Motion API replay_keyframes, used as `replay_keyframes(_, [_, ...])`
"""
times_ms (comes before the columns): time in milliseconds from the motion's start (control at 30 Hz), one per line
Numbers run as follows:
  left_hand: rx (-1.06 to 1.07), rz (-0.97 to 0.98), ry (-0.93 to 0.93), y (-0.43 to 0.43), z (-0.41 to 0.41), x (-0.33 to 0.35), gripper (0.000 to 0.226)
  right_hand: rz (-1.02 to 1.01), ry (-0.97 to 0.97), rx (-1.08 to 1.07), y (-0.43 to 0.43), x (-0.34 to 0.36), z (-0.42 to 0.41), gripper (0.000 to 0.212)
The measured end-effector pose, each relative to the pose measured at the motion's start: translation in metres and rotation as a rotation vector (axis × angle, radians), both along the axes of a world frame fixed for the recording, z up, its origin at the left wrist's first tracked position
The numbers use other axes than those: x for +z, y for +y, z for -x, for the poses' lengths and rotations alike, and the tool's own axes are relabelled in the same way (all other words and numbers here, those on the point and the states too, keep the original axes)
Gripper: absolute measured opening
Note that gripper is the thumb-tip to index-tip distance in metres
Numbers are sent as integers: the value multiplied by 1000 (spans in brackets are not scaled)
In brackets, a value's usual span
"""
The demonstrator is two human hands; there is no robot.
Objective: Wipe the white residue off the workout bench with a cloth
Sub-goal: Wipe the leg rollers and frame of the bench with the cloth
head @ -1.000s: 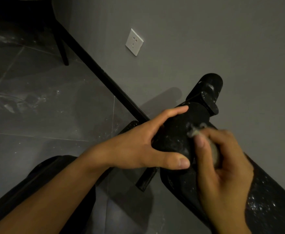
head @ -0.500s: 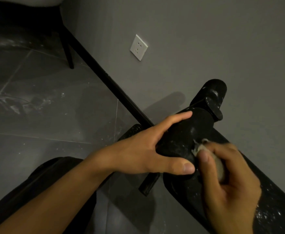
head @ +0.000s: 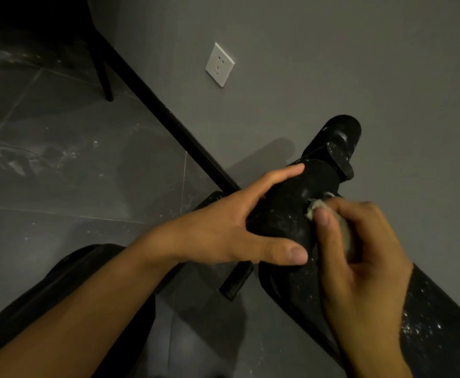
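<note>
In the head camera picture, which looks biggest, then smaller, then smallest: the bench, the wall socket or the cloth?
1. bench
2. wall socket
3. cloth, mostly hidden by the right hand, so this place is unsure.

Left hand [head: 223, 230] gripping bench roller [head: 286, 214], right hand [head: 359, 271] pressing cloth [head: 314, 207]

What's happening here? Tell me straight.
A person is wiping a black workout bench. The left hand steadies the end pad between thumb and fingers. The right hand holds a bunched cloth pressed against that pad. White specks show on the pad and on the bench beside the right wrist, so the job is not finished.
</note>
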State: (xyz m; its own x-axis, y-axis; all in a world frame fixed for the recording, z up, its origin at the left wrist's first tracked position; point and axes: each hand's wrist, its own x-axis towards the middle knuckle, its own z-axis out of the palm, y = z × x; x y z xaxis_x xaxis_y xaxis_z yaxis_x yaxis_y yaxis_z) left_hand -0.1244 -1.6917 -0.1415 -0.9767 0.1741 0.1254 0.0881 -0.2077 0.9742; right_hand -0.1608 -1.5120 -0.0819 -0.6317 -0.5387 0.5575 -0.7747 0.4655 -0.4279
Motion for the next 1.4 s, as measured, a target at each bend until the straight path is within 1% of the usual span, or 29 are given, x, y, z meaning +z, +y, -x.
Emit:
replay_keyframes(167, [-49,8,-4,-4,-2,-2,105,62,-21,185,10,-9,-20,7])
replay_keyframes(233, [-63,-2,-19,-7,-4,-1,104,50,4,157,9,-9,-16,5])
replay_keyframes(333, [-47,-12,-11,-8,-5,0,100,44,20,20,1,-5,-6,6])
replay_keyframes(367, [-44,-8,-6,-7,-5,-1,100,54,24,16,0,-6,-8,6])
replay_keyframes(500, [-73,-32,0,-9,-6,-4,98,73,20,155,10,-14,-25,10])
replay_keyframes(533, [-83,-47,-5,-10,-8,-5,97,79,27,161,11,-15,-26,10])
replay_keyframes(667, [-139,-88,-8,-16,-8,-7,92,107,71,33,-4,-7,-12,7])
replay_keyframes(733, [-163,-125,-7,-17,-7,-9,88,83,104,45,-7,-8,-13,7])
replay_keyframes(833, [-208,-228,-34,-19,-7,-12,81,43,142,123,7,-14,-21,12])
replay_keyframes(933, [-234,-283,-63,-19,-7,-14,77,18,190,137,5,-12,-15,16])
replay_keyframes(1000, [-236,-301,-56,-16,-4,-14,75,-47,243,143,-2,-6,-9,16])
replay_keyframes(1067, [-257,-326,-58,-13,-3,-14,75,-108,251,170,3,-3,-10,17])
replay_keyframes(1133, [-285,-348,-67,-14,-5,-15,75,-117,247,157,19,-5,-15,17])
replay_keyframes(1200, [-302,-347,-65,-16,-8,-15,76,-110,256,132,27,-8,-18,22])
replay_keyframes(1300, [-295,-378,-74,-14,-7,-13,75,-100,318,112,14,-9,-17,17])
replay_keyframes(1400, [-283,-397,-72,-12,-5,-13,73,-133,344,105,14,-9,-16,16])
